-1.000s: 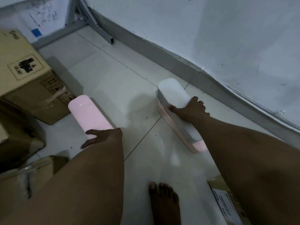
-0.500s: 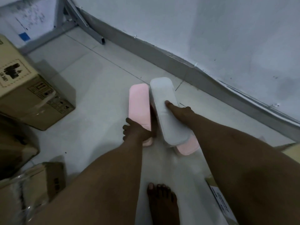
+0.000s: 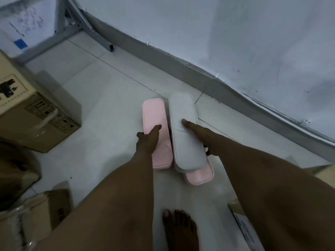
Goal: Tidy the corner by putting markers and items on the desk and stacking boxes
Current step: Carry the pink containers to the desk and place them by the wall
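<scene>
Two long, rounded boxes lie side by side on the tiled floor. My left hand (image 3: 147, 140) grips the near half of the pink box (image 3: 154, 113), thumb on its lid and a finger at its left edge. Beside it, my right hand (image 3: 196, 132) holds the grey-white box (image 3: 182, 113), thumb on top and fingers curled round its right side. The grey-white box sits on a second pink box (image 3: 200, 176), whose near end sticks out underneath. No markers or desk are in view.
A large cardboard box (image 3: 38, 122) stands at the left, and a plastic-wrapped box (image 3: 29, 216) lies at the lower left. A labelled box (image 3: 244, 227) is at the lower right, near my bare foot (image 3: 179, 229). A metal frame leg (image 3: 87, 28) and the wall's baseboard (image 3: 235, 95) run behind.
My left hand has slid the pink box from the left across the floor until it lies right beside the grey-white box. My right hand's thumb has moved onto the grey-white lid.
</scene>
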